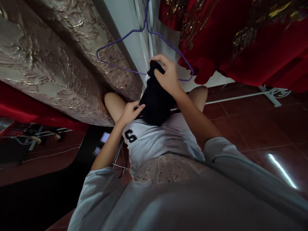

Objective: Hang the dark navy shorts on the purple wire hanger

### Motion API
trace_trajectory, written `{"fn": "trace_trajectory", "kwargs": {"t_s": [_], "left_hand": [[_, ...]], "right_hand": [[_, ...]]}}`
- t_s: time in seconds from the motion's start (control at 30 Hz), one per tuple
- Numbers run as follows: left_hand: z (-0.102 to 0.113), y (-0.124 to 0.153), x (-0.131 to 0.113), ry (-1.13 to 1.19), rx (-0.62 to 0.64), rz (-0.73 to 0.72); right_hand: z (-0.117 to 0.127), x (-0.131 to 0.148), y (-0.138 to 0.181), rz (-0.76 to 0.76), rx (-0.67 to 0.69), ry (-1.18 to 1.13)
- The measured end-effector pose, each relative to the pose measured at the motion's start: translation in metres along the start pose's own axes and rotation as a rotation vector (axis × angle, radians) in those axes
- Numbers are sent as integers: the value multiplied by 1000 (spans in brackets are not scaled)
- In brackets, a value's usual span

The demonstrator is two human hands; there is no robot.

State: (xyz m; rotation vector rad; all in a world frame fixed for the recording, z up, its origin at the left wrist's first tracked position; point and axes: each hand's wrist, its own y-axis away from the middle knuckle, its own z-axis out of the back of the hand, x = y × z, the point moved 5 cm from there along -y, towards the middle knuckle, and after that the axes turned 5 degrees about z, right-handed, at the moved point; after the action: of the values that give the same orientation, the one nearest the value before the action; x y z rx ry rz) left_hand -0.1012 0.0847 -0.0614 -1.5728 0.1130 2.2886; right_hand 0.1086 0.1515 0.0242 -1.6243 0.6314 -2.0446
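A dark navy cloth garment hangs down in front of my lap; its exact kind cannot be made out. My right hand grips its bunched upper end, thumb in front and fingers behind, at the lower bar of a purple wire hanger. Whether the cloth is looped over that bar is hidden. Lower down, my left hand is closed at the garment's left edge, with the thumb lying on the dark cloth. A strip of white shows along that same edge.
Embossed beige-gold fabric hangs close on the left, and red cloth with gold decoration on the right. A white metal stand rests on the red tiled floor. Beside my left arm is a black surface with a bright pixelated patch.
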Motion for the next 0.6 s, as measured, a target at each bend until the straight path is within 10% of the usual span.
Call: {"fn": "trace_trajectory", "kwargs": {"t_s": [0.23,0.43,0.6], "left_hand": [[-13,3,25,302,30,120],[-26,-8,43,-261,201,30],[29,-16,13,-641,48,-55]], "right_hand": [[-30,-52,18,-98,-13,-31],[57,-37,22,-105,-223,226],[107,-10,10,-98,-206,456]]}}
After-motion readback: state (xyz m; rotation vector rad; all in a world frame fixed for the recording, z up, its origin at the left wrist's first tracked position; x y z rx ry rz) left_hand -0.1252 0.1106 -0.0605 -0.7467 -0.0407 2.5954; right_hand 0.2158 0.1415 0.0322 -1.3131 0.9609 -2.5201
